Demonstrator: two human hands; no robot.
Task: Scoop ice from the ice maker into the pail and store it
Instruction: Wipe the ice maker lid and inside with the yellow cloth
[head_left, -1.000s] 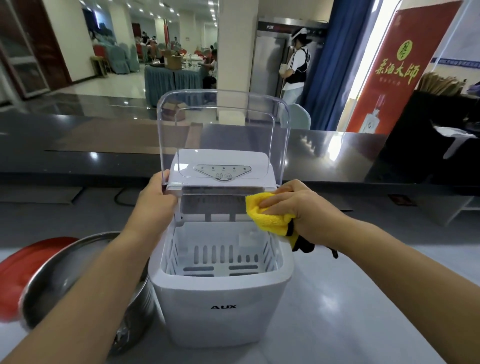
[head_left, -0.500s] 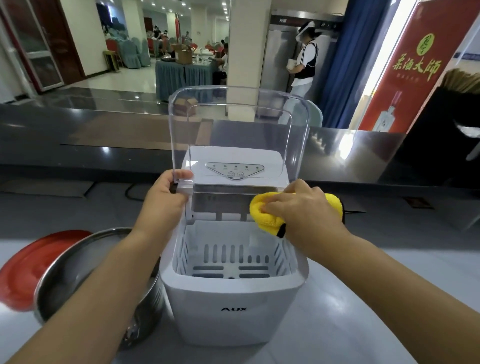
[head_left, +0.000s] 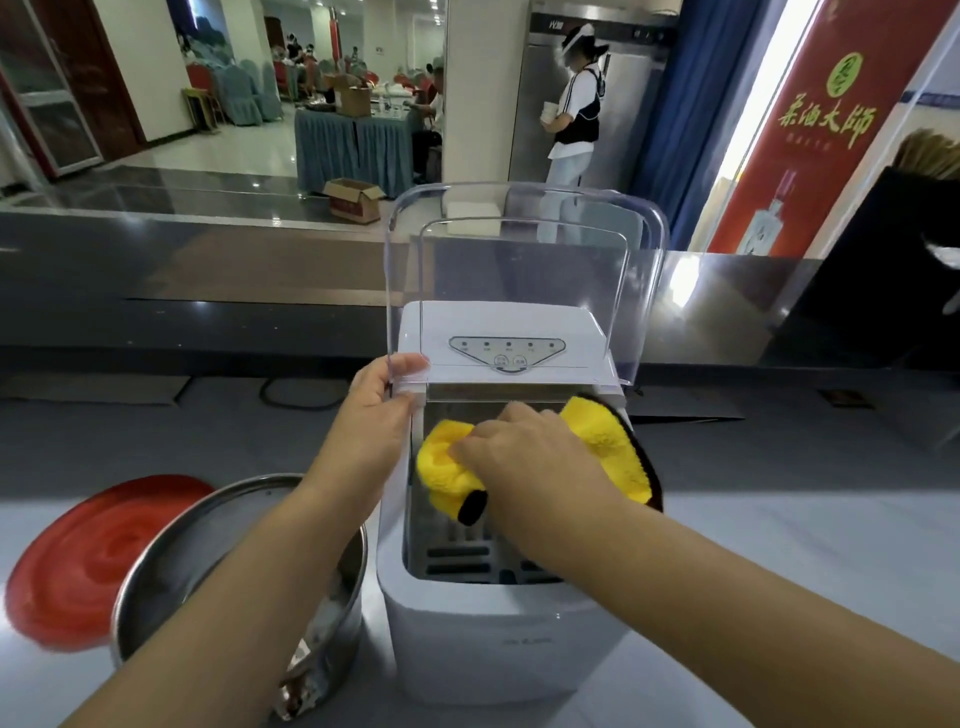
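A white ice maker stands on the grey counter with its clear lid raised upright. My left hand grips the lid's lower left edge at the hinge. My right hand holds a yellow cloth inside the open compartment, against its upper back part. The slotted white basket shows below the cloth; no ice is visible in it. A steel pail stands to the left of the machine, partly hidden by my left forearm.
A red lid lies on the counter left of the pail. A dark raised bar ledge runs behind the machine. Beyond it a person stands near a steel fridge. A red banner hangs at right.
My right hand has carried the yellow cloth from the compartment's right rim leftward and down into the opening. My left hand stays on the lid's edge. The camera has moved closer.
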